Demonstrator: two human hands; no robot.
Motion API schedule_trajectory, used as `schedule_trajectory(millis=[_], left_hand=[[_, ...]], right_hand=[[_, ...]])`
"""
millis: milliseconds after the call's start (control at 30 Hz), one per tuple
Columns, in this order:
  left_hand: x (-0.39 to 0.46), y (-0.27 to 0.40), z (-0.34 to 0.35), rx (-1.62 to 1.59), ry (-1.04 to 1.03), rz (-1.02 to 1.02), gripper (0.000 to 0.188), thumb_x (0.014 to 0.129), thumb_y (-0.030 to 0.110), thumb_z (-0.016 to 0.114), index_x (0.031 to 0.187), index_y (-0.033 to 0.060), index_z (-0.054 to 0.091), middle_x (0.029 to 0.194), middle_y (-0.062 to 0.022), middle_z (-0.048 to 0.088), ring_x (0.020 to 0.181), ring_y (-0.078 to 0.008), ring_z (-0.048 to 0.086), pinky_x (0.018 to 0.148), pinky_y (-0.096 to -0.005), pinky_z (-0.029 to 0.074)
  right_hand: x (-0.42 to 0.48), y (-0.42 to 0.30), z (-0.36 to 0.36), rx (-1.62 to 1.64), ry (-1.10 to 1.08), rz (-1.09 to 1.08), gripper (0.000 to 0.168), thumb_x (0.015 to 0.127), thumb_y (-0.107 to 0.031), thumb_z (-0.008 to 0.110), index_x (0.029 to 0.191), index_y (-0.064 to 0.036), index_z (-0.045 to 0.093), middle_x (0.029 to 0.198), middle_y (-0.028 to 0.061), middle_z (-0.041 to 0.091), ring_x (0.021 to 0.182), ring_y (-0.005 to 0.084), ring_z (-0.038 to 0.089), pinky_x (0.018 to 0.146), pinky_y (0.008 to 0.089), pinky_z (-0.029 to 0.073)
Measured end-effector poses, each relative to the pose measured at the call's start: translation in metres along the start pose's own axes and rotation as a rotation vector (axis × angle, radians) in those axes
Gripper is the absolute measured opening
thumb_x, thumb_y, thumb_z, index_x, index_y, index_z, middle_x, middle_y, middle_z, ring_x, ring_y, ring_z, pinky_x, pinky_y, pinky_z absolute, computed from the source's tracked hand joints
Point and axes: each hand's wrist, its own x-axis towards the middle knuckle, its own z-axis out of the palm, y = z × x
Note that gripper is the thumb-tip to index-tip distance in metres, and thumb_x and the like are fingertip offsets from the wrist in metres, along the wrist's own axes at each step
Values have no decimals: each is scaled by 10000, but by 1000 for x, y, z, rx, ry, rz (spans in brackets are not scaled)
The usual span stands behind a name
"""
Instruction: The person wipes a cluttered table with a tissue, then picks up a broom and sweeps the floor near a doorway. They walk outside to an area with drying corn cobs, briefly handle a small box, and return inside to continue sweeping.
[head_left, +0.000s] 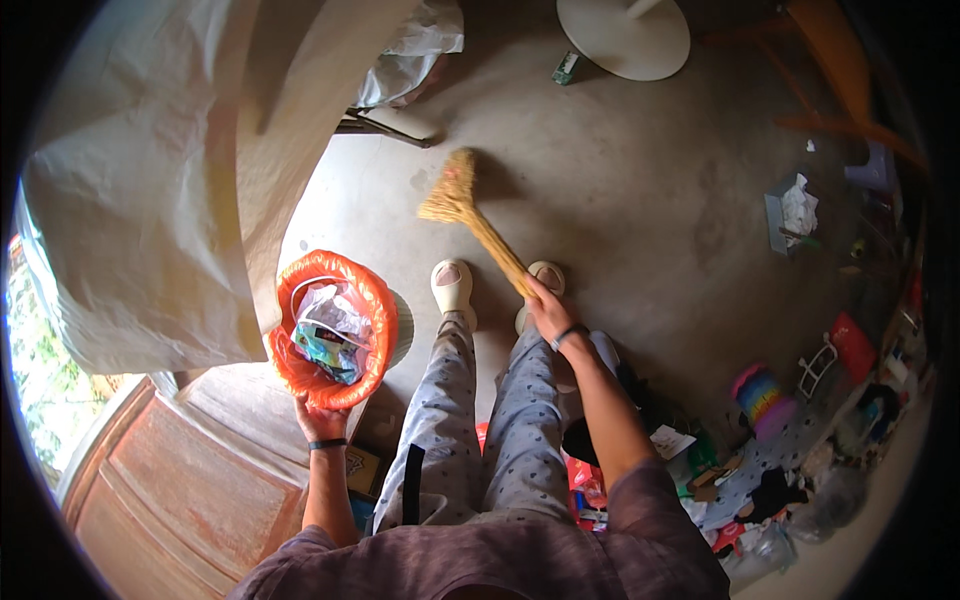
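My right hand (551, 311) is closed around the handle end of a straw hand broom (495, 244), whose bristles fan out over the concrete floor in front of my feet. On the left, my left hand (322, 420) grips the near rim of a waste bin lined with an orange plastic bag (388, 315). Crumpled wrappers and white paper (334, 307) lie inside the bin. My left fingers are partly hidden beneath the bag's edge. Whether the bristles touch the floor, I cannot tell.
A large plastic sheet (150, 187) hangs at the left above a wooden door panel (202, 450). A round white stand base (637, 37) and a small green box (566, 67) are at the top. Clutter, including a rainbow-coloured item (761, 394), covers the lower right; a tissue-filled box (776, 214) lies farther up.
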Motion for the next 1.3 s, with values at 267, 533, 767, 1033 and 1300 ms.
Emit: schedule_trajectory(millis=[267, 533, 767, 1033, 1300], left_hand=[[6, 4, -8, -24, -40, -23, 688, 757, 351, 601, 1331, 60, 360, 1340, -107, 431, 1212, -325, 426, 945, -533, 406], [-6, 2, 8, -50, -1, -34, 673, 777, 359, 564, 1345, 69, 347, 1354, -115, 415, 1215, -331, 421, 958, -529, 392], [-2, -5, 7, -73, -44, -2, 697, 768, 349, 572, 1351, 58, 326, 1361, -126, 396, 1226, -341, 404, 971, -544, 376], [-4, -5, 6, -26, -87, 10, 682, 793, 411, 550, 1343, 62, 350, 1358, -115, 412, 1206, -325, 433, 950, -513, 398], [6, -3, -15, -79, -71, 16, 652, 808, 360, 531, 1357, 76, 324, 1365, -112, 400, 1218, -344, 416, 958, -543, 390]], right_hand=[[-40, -36, -51, -64, 219, -108, 447, 868, -217, 528, 1305, -251, 440, 999, 200, 606, 859, 393, 582, 701, 467, 478], [68, -37, -119, -16, 28, -265, 390, 878, -203, 524, 1267, -200, 490, 1091, 135, 606, 980, 298, 592, 840, 349, 474], [154, -134, -198, -412, -225, -102, 397, 882, -297, 450, 1276, -269, 479, 1097, 96, 611, 934, 284, 598, 814, 374, 471], [42, 26, -122, -94, 178, -102, 410, 875, -236, 536, 1278, -273, 469, 1006, 184, 603, 914, 367, 582, 763, 408, 477], [-172, 41, -32, -106, 438, 174, 431, 885, -244, 505, 1310, -196, 449, 960, 194, 624, 835, 367, 612, 681, 436, 496]])
